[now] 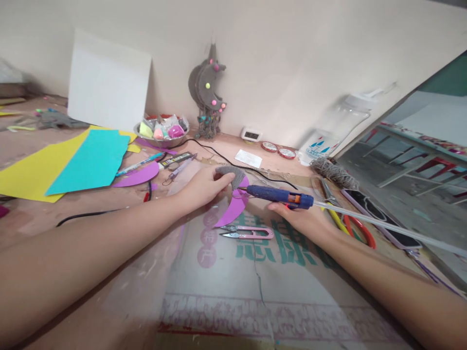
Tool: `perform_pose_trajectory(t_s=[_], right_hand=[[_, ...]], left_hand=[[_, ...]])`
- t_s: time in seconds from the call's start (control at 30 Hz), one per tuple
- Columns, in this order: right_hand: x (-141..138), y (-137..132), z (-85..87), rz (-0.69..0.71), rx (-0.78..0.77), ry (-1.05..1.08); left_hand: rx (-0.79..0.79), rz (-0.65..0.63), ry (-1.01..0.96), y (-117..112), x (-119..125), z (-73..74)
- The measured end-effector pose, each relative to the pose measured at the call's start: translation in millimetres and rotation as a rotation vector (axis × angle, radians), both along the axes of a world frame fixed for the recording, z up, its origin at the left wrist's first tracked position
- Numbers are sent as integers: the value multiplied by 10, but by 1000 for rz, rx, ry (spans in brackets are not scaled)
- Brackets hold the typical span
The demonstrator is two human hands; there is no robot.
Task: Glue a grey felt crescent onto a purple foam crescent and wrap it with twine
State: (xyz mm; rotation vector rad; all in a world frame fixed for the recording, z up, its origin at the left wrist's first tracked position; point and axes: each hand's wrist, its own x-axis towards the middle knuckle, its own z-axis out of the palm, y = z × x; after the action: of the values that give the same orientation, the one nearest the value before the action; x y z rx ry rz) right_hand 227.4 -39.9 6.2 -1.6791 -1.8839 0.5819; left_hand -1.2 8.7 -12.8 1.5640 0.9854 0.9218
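My left hand (209,187) pinches a purple crescent cutout (233,209) whose upper part is wrapped in grey yarn (233,176). In my right hand (302,216) is a blue hot glue gun (272,194), a long clear glue stick (379,223) sticking out of its back. The gun's nozzle touches or nearly touches the purple piece just below the yarn; I cannot tell which. Just below the crescent lie pink thread snips (251,233) on a printed sheet (219,291). A strand of yarn runs down the sheet from near the snips.
Yellow sheets (25,167) and a turquoise sheet (89,163) lie left, beside another purple cutout (138,176). Behind are a bowl of clay packets (162,131) and a hanging grey moon ornament (209,85). Rightward are scissors (341,218), a yarn skein (333,172), a phone (379,218) and a bottle (335,126).
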Motion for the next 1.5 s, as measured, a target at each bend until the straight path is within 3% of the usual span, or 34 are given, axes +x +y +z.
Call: perform_pose_trajectory(t_s=[0.3,0.6,0.87,1.07,1.5], right_hand=[[-15,-2,25,6,32,30],[-54,-4,114,-131,-33,13],[-43,-22,135,-124,48,38],[14,22,97,-77,43,56],[-9,24,139,-131,5,35]], left_hand=[[-8,-23,-16,-8,1,21],[54,7,42,33,2,2],[22,15,76,26,-6,-16],[18,8,20,28,10,-28],[36,-19,34,26,9,-24]])
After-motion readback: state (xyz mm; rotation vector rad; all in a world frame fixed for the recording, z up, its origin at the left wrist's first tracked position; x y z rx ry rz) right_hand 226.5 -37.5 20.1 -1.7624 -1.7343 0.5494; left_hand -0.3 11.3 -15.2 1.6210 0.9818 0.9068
